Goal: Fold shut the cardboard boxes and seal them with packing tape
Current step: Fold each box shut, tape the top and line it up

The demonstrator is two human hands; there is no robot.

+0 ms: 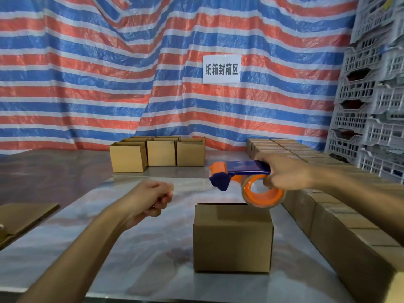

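One folded box [232, 237] sits on the bench [142, 248], just below the tape dispenser [247, 167] gripped by the right hand [284, 176]. The left hand [150, 197] is clenched, nothing visible in it. Best to steady the box with that hand and start the tape centred over its far edge.

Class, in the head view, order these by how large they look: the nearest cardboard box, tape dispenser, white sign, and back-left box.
1. nearest cardboard box
2. tape dispenser, held near the camera
3. white sign and back-left box look alike; their nearness differs, so unranked
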